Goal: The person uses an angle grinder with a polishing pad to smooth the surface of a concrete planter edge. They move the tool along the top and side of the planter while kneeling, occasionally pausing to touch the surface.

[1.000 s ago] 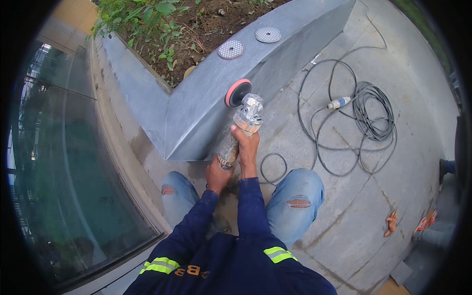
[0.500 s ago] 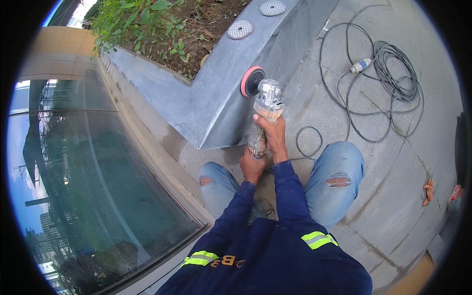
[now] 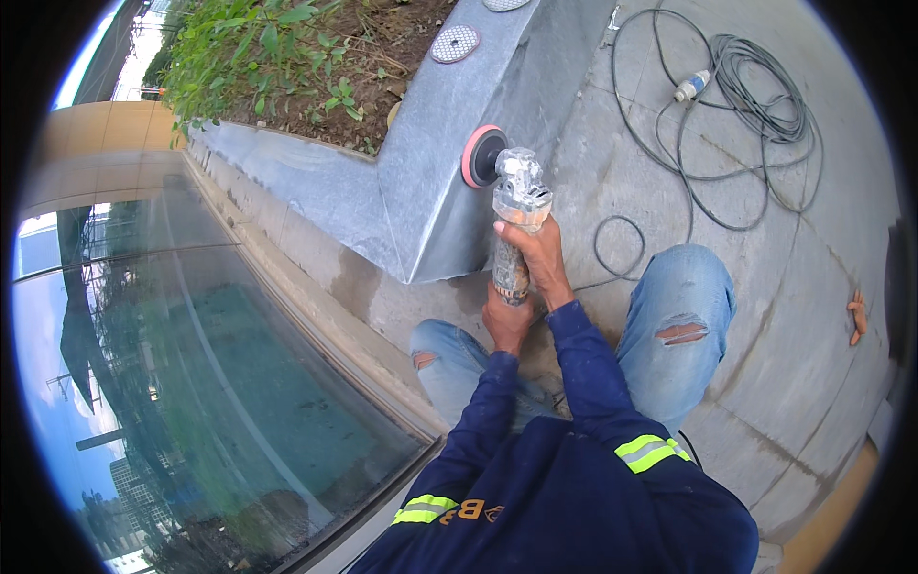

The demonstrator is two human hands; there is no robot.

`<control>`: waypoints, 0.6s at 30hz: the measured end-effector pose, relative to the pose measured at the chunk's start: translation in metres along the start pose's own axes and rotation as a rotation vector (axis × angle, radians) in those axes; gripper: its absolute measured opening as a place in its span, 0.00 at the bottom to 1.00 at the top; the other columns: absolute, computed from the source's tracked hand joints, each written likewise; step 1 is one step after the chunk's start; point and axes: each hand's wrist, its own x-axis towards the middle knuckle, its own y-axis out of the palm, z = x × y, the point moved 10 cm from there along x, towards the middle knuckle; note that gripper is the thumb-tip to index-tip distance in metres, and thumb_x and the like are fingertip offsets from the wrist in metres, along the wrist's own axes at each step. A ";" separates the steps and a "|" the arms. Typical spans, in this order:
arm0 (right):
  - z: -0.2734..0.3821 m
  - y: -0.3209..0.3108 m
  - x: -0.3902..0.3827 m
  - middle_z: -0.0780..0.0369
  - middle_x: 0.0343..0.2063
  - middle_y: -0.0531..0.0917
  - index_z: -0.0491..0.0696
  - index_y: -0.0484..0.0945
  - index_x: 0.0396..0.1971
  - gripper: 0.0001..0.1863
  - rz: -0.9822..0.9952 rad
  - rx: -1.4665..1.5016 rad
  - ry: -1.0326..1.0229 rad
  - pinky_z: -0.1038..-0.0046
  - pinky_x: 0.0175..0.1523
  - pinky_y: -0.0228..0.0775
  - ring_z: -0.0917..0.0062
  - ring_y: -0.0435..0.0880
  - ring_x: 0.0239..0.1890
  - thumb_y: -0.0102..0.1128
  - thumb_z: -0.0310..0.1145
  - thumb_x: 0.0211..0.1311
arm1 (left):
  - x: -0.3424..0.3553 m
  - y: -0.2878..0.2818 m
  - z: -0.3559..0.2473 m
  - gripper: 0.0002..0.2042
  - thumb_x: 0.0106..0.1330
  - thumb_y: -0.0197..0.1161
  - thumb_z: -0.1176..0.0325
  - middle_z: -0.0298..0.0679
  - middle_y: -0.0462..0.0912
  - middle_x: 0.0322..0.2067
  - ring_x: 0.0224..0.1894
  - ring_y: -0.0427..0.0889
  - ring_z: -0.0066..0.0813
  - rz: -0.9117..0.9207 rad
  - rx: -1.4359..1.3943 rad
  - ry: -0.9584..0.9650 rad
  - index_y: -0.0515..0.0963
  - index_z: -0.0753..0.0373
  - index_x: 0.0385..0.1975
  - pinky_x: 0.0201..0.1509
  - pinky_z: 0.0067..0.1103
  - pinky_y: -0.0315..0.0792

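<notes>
Both my hands are closed around an angle grinder [image 3: 522, 196] with a pale, worn head. My right hand [image 3: 541, 256] wraps its body just below the head. Lower down, my left hand [image 3: 507, 320] grips the rear end. A black backing pad with a pink-edged disc [image 3: 485, 156] sits on the grinder, its face against the edge of the grey stone planter wall [image 3: 421, 191]. Whether the disc spins cannot be told. On the wall's top lie a white round polishing pad [image 3: 454, 44] and a second pad [image 3: 505, 4], cut off by the view's edge.
Soil and green plants [image 3: 249, 57] fill the planter. A glass panel [image 3: 249, 383] runs along the left. Coiled dark cable [image 3: 765, 105] with a blue-and-white connector [image 3: 691, 86] lies on the paving at right. An orange-brown glove-like item [image 3: 857, 318] rests farther right.
The view has shifted, so the planter, cable and my body sit differently in it. My grip is the same, and the disc stays at the wall's edge, slightly nearer its corner.
</notes>
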 end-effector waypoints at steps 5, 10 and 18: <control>0.000 0.005 -0.006 0.62 0.50 0.85 0.42 0.79 0.59 0.28 0.000 0.004 -0.009 0.70 0.56 0.77 0.77 0.84 0.49 0.78 0.33 0.60 | -0.002 -0.002 0.011 0.25 0.55 0.78 0.63 0.55 0.90 0.38 0.44 0.90 0.59 0.044 -0.005 -0.039 0.80 0.65 0.51 0.47 0.43 0.81; -0.007 0.007 -0.013 0.63 0.49 0.85 0.42 0.79 0.59 0.28 -0.005 0.000 -0.005 0.70 0.57 0.76 0.77 0.84 0.49 0.78 0.33 0.60 | -0.005 -0.005 0.021 0.25 0.55 0.78 0.65 0.54 0.91 0.39 0.45 0.92 0.56 0.064 0.018 -0.061 0.80 0.67 0.52 0.48 0.40 0.82; -0.014 0.012 -0.023 0.63 0.49 0.85 0.42 0.80 0.58 0.27 -0.005 0.006 -0.008 0.70 0.57 0.76 0.77 0.83 0.49 0.78 0.34 0.59 | -0.011 -0.014 0.030 0.26 0.54 0.77 0.65 0.55 0.91 0.40 0.45 0.91 0.58 0.076 0.015 -0.073 0.80 0.66 0.53 0.48 0.41 0.81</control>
